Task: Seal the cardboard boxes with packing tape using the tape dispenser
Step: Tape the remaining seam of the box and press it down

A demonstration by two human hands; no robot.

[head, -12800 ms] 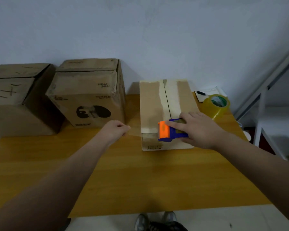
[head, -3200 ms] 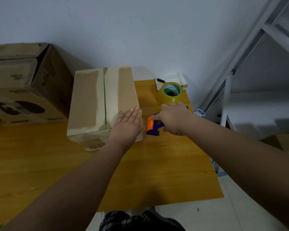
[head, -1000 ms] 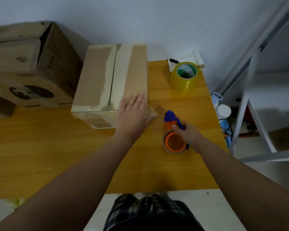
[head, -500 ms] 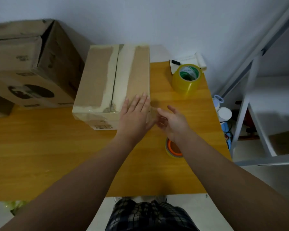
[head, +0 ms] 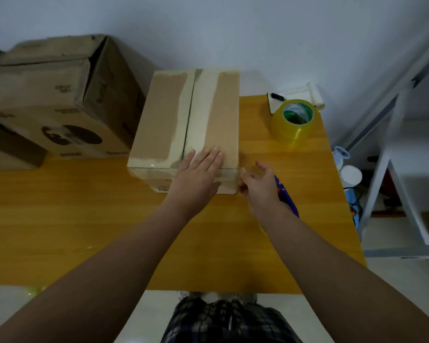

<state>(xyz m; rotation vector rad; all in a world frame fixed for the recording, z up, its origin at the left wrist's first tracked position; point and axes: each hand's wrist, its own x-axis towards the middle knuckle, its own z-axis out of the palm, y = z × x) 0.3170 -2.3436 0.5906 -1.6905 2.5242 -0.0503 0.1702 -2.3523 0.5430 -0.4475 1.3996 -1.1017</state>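
Note:
A small cardboard box [head: 213, 115] with pale tape along its centre seam stands on the wooden table [head: 84, 219]. My left hand [head: 196, 179] lies flat with straight fingers on the box's near right top corner. My right hand [head: 260, 186] hovers at the box's right near corner, fingers loosely spread, holding nothing that I can make out. The blue and orange tape dispenser [head: 286, 196] lies on the table under my right wrist, mostly hidden.
A larger cardboard box [head: 60, 100] stands at the back left. A roll of yellowish clear tape [head: 294, 121] sits at the back right beside a notepad with a marker [head: 292, 94]. The table's right edge borders a white metal rack [head: 394, 169].
My right hand set the dispenser down on the table, let go and moved up to the box's right near corner. My left hand stayed flat on the box.

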